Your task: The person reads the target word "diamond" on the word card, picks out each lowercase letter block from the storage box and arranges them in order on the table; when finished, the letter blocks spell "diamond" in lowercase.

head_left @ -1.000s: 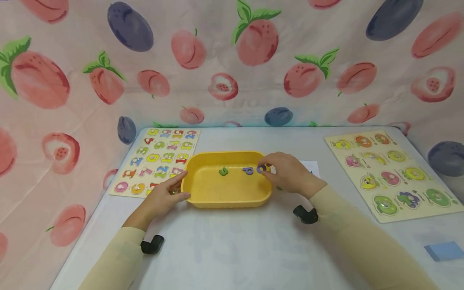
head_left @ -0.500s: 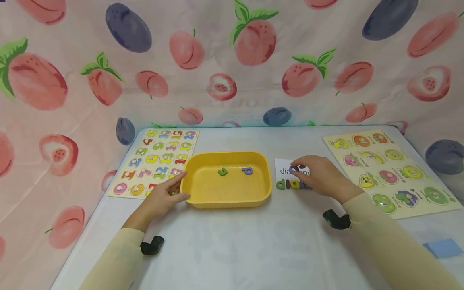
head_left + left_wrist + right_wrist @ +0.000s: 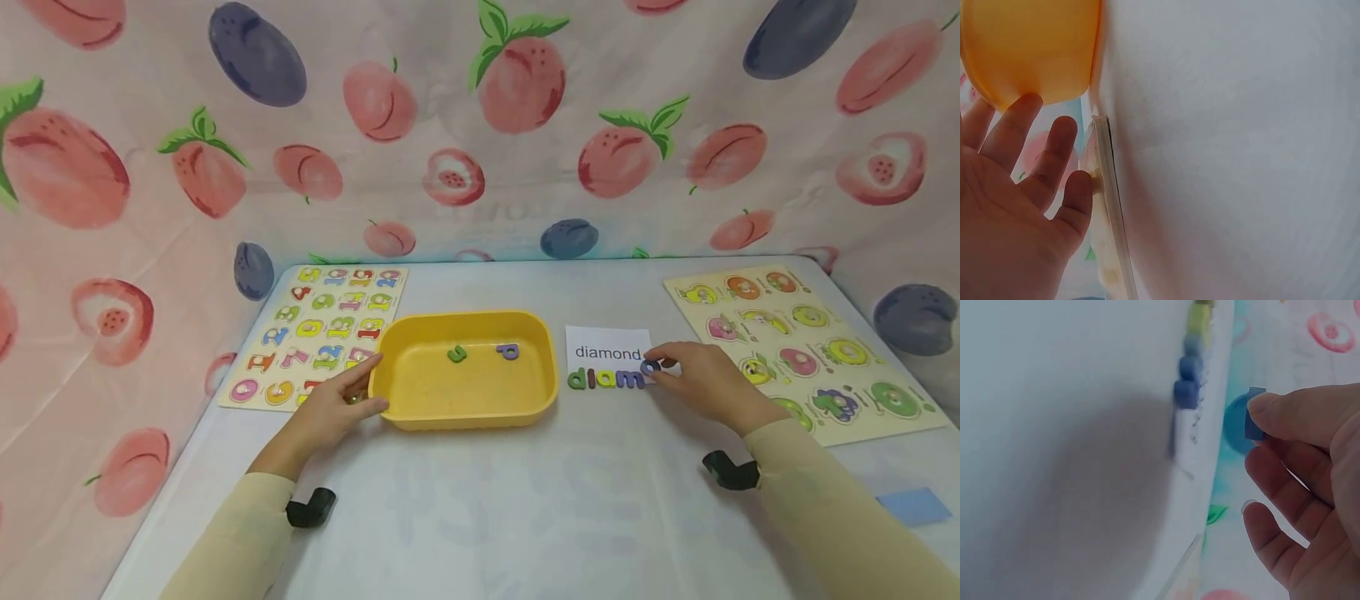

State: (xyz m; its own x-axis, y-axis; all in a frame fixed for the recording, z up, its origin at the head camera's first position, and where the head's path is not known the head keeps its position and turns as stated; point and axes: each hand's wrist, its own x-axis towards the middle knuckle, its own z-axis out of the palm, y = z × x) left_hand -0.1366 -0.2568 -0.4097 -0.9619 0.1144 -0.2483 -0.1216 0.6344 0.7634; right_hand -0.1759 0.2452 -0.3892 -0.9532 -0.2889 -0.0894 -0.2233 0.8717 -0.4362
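A purple letter o (image 3: pixel 650 367) is pinched between thumb and fingertips of my right hand (image 3: pixel 701 379). It is just right of a row of coloured letters (image 3: pixel 606 379) spelling "diam"; the right wrist view shows this letter (image 3: pixel 1255 414) edge-on, held above the tabletop. A white card (image 3: pixel 607 337) printed "diamond" lies behind the row. My left hand (image 3: pixel 333 412) rests its spread fingers against the left end of a yellow tray (image 3: pixel 465 422); in the left wrist view, fingers touch the tray wall (image 3: pixel 1035 56). Inside the tray lie a green letter (image 3: pixel 457 354) and a purple letter (image 3: pixel 507 352).
A number puzzle board (image 3: pixel 307 333) lies at the back left, partly behind the left hand and tray. On the right is a fruit puzzle board (image 3: pixel 806 350), partly covered by the right hand. A blue block (image 3: pixel 915 507) sits near the right edge.
My right hand has carried the purple letter o from the tray's right end rightward to the end of the letter row, uncovering the card and row. The left hand has stayed at the tray.
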